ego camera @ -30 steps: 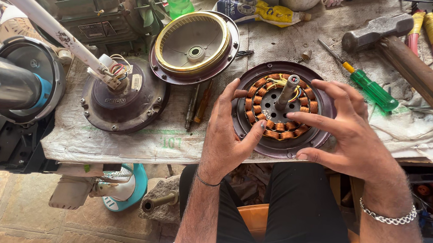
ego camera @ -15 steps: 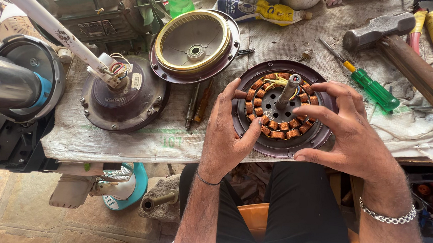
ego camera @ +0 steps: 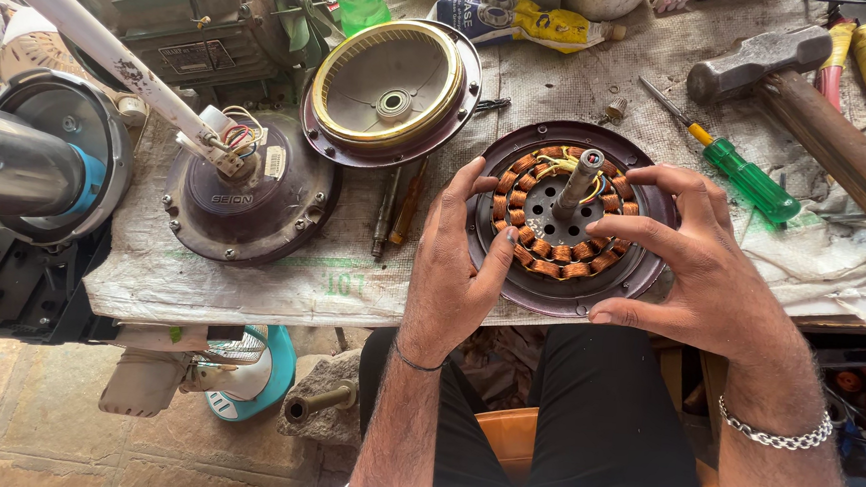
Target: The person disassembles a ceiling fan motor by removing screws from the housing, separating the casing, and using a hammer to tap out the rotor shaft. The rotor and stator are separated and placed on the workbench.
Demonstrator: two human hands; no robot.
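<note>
The round dark maroon fan motor housing with its ring of copper windings [ego camera: 567, 222] lies flat on the bench [ego camera: 251, 277], close to its near edge and right in front of me. A short grey steel shaft [ego camera: 579, 180] stands up from the middle of the windings, with yellow and blue wires beside it.

My left hand [ego camera: 457, 265] rests on the left side of the housing, fingers spread over the rim and one fingertip touching the copper coils. My right hand [ego camera: 698, 255] curls over the right side, fingers on the coils and thumb under the near rim. Both hands have a loose grip on the housing, not clenched.

Left of the housing lie two thin dark rod-shaped tools [ego camera: 395, 206]. Beyond them, up and to the left, a round brass-rimmed motor cover with a centre bearing [ego camera: 392, 91] lies open side up. Further left of the housing sits a second dark domed motor body [ego camera: 250, 197] with a white rod [ego camera: 95, 42] and coloured wires at its top.

To the right of the housing lies a green-handled screwdriver [ego camera: 733, 167], and beyond it a steel-headed hammer with a wooden handle [ego camera: 812, 106]. Behind the housing lies a yellow and blue squeezed tube [ego camera: 522, 20].
</note>
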